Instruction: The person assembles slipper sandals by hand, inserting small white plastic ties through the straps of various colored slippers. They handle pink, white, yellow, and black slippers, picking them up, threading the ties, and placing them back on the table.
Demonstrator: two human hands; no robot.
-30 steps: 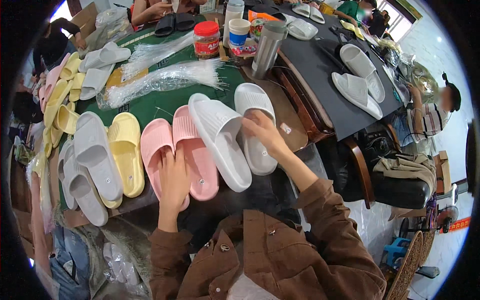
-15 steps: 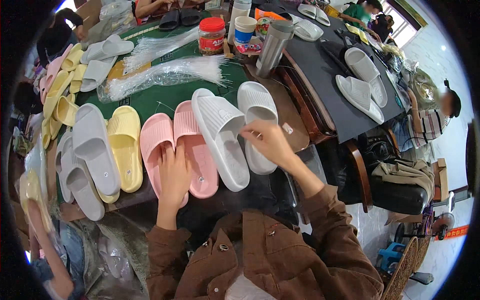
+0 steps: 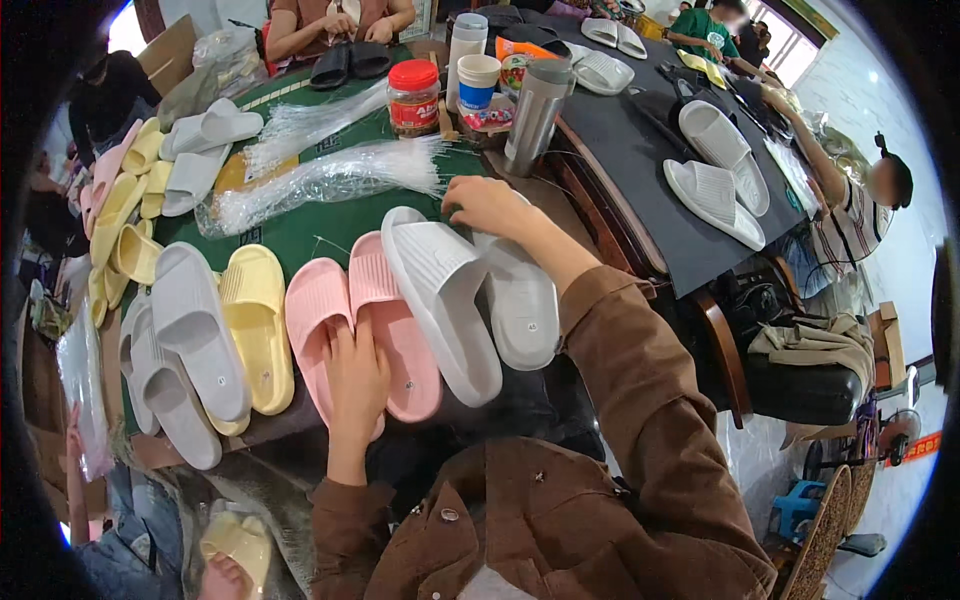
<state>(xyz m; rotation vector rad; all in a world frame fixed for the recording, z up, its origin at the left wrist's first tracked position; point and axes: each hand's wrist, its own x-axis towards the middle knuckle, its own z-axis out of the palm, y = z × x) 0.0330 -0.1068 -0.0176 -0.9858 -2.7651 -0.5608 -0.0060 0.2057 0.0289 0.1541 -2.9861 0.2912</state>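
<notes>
The left hand (image 3: pixel 355 385) lies flat, fingers together, on the pink slippers (image 3: pixel 365 335) at the table's near edge. The right hand (image 3: pixel 487 203), fingers curled, reaches over the white slippers (image 3: pixel 470 290) toward the clear bags (image 3: pixel 320 180) (likely bagging comes next). Green table (image 3: pixel 300 230), crowded workshop.

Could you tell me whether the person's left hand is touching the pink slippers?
Touching. The head view shows the left hand lying flat on the pink slippers, palm pressed over their lower ends.
</notes>
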